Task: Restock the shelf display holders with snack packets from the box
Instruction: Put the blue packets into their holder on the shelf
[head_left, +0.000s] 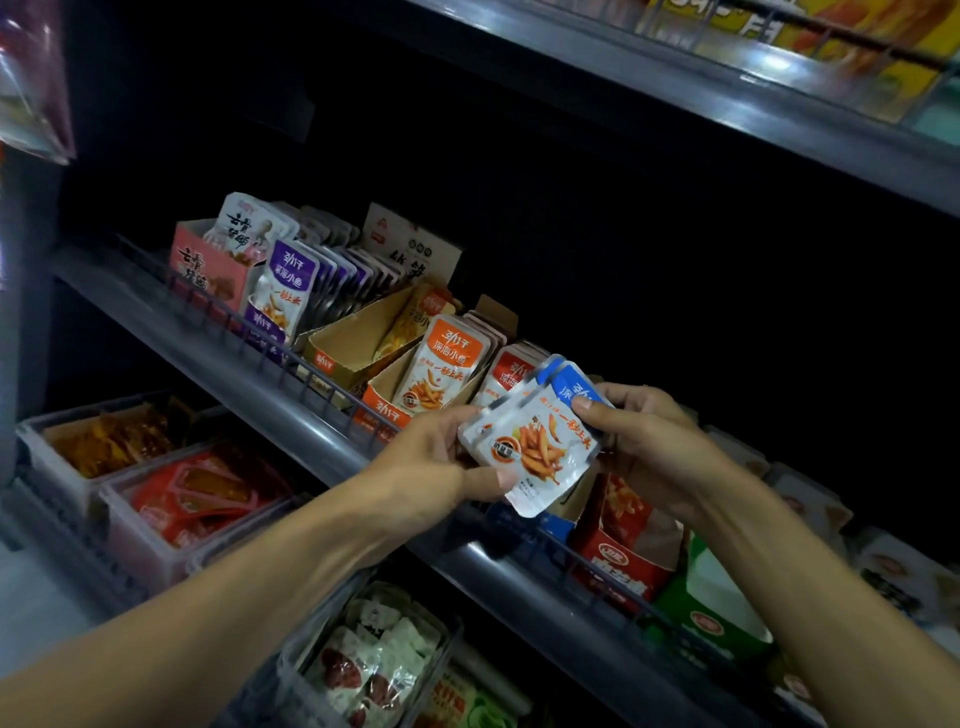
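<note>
both hands hold one small stack of blue snack packets (540, 441) between them, tilted, just above the shelf rail (291, 415). the left hand (431, 457) grips the stack's lower left edge, thumb on its front; the right hand (639, 441) pinches the upper right corner. just behind stand the orange holder (387, 408) and red packets (511, 371), further left the purple packets (285, 291)

Blue-topped snack packets (535, 441), stacked, tilted, before the orange holder (387, 410).
</note>
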